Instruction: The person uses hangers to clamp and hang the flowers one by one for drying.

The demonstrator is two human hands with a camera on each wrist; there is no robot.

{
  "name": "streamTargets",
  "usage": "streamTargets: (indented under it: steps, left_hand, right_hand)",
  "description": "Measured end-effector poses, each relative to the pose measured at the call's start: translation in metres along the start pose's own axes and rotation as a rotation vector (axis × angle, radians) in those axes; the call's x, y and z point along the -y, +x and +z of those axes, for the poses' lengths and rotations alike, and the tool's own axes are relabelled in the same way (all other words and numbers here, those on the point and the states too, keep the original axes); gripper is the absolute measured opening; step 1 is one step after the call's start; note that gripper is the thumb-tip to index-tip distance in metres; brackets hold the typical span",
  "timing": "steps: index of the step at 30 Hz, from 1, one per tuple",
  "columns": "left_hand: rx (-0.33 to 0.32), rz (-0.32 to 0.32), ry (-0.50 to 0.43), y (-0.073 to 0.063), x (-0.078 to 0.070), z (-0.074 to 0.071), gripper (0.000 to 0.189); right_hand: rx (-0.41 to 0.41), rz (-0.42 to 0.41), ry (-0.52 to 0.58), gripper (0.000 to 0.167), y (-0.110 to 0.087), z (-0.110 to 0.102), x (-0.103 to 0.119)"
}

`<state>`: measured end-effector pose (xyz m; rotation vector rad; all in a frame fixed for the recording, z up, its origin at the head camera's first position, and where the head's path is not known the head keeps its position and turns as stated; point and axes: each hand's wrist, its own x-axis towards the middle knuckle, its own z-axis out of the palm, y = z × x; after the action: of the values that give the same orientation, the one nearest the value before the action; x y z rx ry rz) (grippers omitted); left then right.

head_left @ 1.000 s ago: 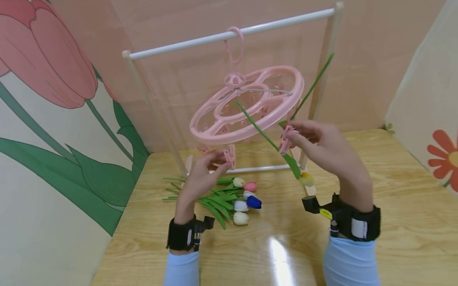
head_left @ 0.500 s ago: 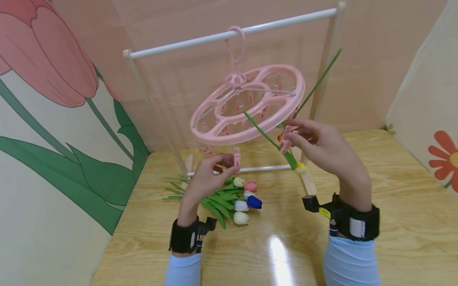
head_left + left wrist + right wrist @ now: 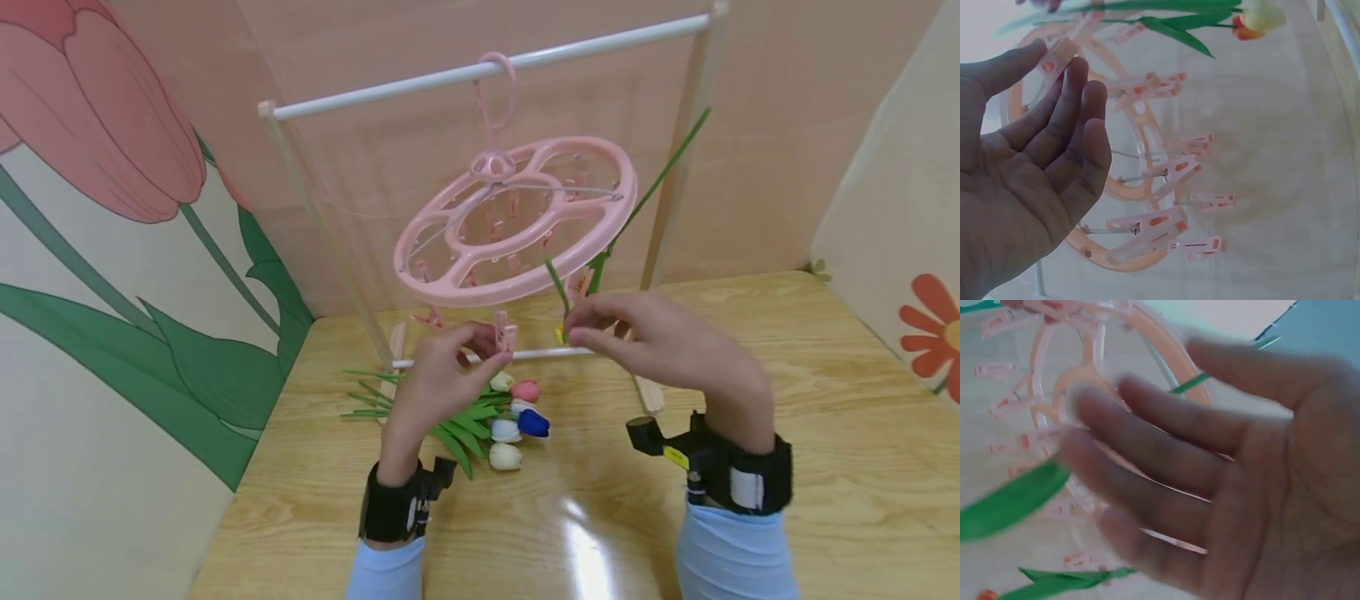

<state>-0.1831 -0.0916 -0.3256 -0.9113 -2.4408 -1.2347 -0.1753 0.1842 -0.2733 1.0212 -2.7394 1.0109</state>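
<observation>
My left hand (image 3: 450,375) pinches a pink clothespin (image 3: 505,335) below the front rim of a round pink hanger (image 3: 517,283). My right hand (image 3: 652,342) holds the green stem (image 3: 556,283) of a yellow tulip, close to the left hand's clothespin; the fingers hide most of the tulip. Another tulip's long stem (image 3: 671,167) slants up past the hanger's right side, near a second clothespin (image 3: 577,283). In the left wrist view, a pale yellow bloom (image 3: 1263,14) and an orange bloom (image 3: 1247,28) lie close together. The right wrist view is blurred around the fingertips.
The hanger hooks over a white rail (image 3: 600,46) of a wooden stand. Several more clothespins (image 3: 1147,231) dangle from it. Under the left hand, a bunch of tulips (image 3: 506,431) lies on the wooden table (image 3: 300,517). Painted walls stand on both sides.
My right hand has left the right-hand clothespin and moved left and down with the yellow tulip. My left hand has shifted slightly right, still holding its clothespin.
</observation>
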Motion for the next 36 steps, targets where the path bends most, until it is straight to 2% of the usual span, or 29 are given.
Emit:
streamTargets:
  steps: [3,6,11,17,22,26,31,36]
  left_hand:
    - [-0.004,0.022,0.024,0.0,-0.002,0.003,0.016]
    - [-0.001,0.033,0.045,0.001,-0.004,0.006,0.017]
    - [0.012,0.034,0.054,0.001,-0.007,0.013,0.018]
    - [-0.003,0.036,0.033,0.002,-0.012,0.018,0.014]
    - [-0.007,0.039,0.01,0.003,-0.013,0.019,0.011]
    - [0.035,0.049,0.007,0.003,-0.011,0.018,0.012]
    - [0.118,0.007,0.058,0.001,-0.004,0.006,0.011]
    - [0.111,-0.104,0.129,-0.005,0.01,-0.016,0.013]
  right_hand:
    - [0.165,-0.007,0.014,0.027,0.005,0.007,0.002]
    - [0.217,-0.013,0.034,0.037,0.01,0.016,0.004]
    - [0.184,-0.067,0.129,0.044,0.023,0.029,0.006]
    - [0.128,-0.202,0.227,0.028,0.038,0.04,0.001]
    - [0.113,-0.215,0.245,0.031,0.041,0.041,-0.001]
    - [0.079,-0.204,0.238,0.029,0.042,0.042,-0.003]
    - [0.05,-0.194,0.225,0.015,0.043,0.041,-0.006]
    - [0.023,-0.202,0.19,0.007,0.041,0.036,-0.01]
